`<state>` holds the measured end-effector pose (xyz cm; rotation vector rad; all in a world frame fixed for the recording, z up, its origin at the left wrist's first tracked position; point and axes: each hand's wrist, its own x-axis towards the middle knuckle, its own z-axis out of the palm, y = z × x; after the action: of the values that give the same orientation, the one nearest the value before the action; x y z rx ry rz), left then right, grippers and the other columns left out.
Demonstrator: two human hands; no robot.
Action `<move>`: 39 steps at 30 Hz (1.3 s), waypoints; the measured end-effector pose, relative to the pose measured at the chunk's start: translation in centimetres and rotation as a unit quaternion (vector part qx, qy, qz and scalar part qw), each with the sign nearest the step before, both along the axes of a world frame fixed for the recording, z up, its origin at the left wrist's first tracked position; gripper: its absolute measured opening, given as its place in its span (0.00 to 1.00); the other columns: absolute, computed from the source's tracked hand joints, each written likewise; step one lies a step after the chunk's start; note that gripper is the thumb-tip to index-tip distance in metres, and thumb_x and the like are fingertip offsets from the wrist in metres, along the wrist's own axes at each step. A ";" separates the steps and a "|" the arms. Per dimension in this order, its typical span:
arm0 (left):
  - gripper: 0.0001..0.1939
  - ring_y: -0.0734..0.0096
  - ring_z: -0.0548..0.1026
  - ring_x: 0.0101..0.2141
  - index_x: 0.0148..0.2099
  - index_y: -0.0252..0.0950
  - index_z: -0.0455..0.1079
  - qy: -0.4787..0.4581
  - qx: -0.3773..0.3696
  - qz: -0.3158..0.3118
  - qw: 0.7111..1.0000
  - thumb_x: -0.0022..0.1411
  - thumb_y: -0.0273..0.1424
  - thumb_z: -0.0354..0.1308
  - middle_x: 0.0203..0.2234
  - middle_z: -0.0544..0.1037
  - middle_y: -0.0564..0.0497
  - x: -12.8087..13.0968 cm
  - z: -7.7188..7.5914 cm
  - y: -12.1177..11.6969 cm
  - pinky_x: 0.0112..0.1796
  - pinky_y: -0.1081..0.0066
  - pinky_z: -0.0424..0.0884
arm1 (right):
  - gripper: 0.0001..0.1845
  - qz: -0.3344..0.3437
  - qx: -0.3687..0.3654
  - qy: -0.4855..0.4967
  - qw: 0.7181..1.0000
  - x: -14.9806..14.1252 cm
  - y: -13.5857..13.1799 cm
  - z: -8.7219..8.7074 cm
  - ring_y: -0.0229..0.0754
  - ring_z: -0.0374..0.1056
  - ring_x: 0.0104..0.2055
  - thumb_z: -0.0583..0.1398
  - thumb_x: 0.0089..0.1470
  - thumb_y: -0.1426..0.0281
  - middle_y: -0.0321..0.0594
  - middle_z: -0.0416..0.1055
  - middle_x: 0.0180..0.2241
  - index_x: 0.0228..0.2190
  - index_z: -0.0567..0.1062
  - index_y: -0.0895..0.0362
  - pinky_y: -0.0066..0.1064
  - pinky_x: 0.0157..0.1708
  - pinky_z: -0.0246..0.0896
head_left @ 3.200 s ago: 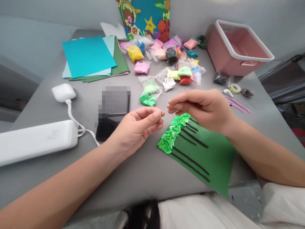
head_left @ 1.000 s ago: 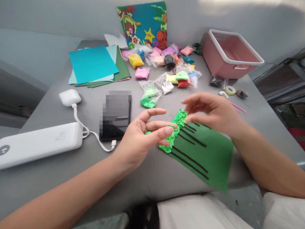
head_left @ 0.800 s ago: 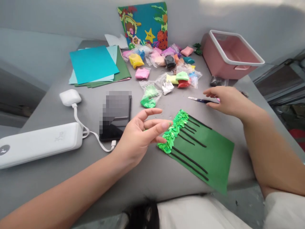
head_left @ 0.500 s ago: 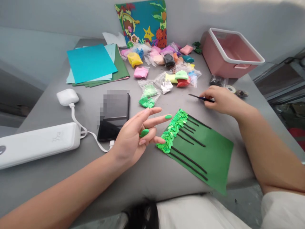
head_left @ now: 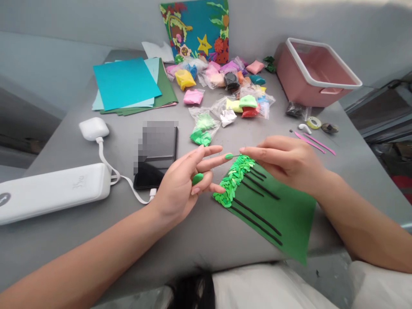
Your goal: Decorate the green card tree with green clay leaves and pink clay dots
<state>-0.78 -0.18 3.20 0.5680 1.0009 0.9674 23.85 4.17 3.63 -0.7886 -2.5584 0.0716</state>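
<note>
My left hand (head_left: 183, 186) is palm up with fingers spread, holding a lump of green clay (head_left: 197, 178) among its fingers. A small flat green clay piece (head_left: 228, 156) rests on one fingertip. My right hand (head_left: 286, 161) pinches a slim dark pointed tool (head_left: 237, 155), mostly hidden by the fingers; its thin tip reaches that small piece. Below the hands lies a dark green sheet (head_left: 289, 219) with thin black clay strips (head_left: 257, 218) along it. Many leaf-shaped green clay bits (head_left: 232, 180) cover its upper left edge.
Behind are clay packets (head_left: 193, 96), a pink bin (head_left: 299, 81) and a sea-scene clay picture (head_left: 199, 32). Coloured sheets (head_left: 125, 83), a phone (head_left: 148, 176), a white power bank (head_left: 54, 193) and an earbud case (head_left: 94, 128) lie left. Pink modelling tools (head_left: 313, 142) and tape (head_left: 313, 122) lie right.
My right hand has moved left and nearer with the dark tool, bringing its tip to my left fingertip. Pink tools and an earbud now show behind it. My left hand has barely moved.
</note>
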 end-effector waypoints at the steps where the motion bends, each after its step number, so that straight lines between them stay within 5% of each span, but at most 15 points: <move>1: 0.17 0.88 0.51 0.13 0.52 0.29 0.72 -0.001 0.001 -0.002 1.000 0.74 0.36 0.50 0.47 0.84 0.37 0.0 0.0 0.0 0.27 0.66 0.82 | 0.17 0.001 0.013 -0.004 1.000 -0.1 -0.1 0.0 0.37 0.71 0.32 0.55 0.67 0.74 0.39 0.77 0.33 0.52 0.78 0.51 0.29 0.32 0.63; 27: 0.17 0.88 0.51 0.12 0.51 0.28 0.72 -0.006 -0.021 0.001 1.000 0.74 0.36 0.49 0.42 0.85 0.37 0.1 0.0 0.0 0.26 0.67 0.82 | 0.17 -0.005 0.017 -0.037 0.999 -0.1 0.2 -0.4 0.40 0.73 0.35 0.54 0.69 0.71 0.40 0.80 0.35 0.52 0.79 0.48 0.31 0.34 0.66; 36: 0.18 0.88 0.51 0.11 0.47 0.30 0.72 -0.082 -0.069 -0.002 0.994 0.74 0.38 0.48 0.43 0.84 0.39 -0.1 0.7 0.2 0.23 0.70 0.79 | 0.17 0.015 -0.047 0.040 0.998 -0.3 0.1 -0.6 0.37 0.74 0.33 0.56 0.67 0.74 0.40 0.80 0.35 0.52 0.79 0.52 0.29 0.33 0.68; 39: 0.16 0.88 0.51 0.11 0.46 0.31 0.72 -0.087 -0.078 0.001 0.993 0.74 0.37 0.48 0.44 0.84 0.38 -0.1 0.8 0.3 0.23 0.71 0.78 | 0.14 -0.038 -0.054 0.088 0.994 0.2 0.4 0.1 0.38 0.76 0.36 0.58 0.67 0.72 0.38 0.81 0.37 0.50 0.80 0.50 0.30 0.37 0.70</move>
<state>-0.88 0.17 4.01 0.3460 0.9112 0.9139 24.05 4.61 3.75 -0.8781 -2.3718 0.2475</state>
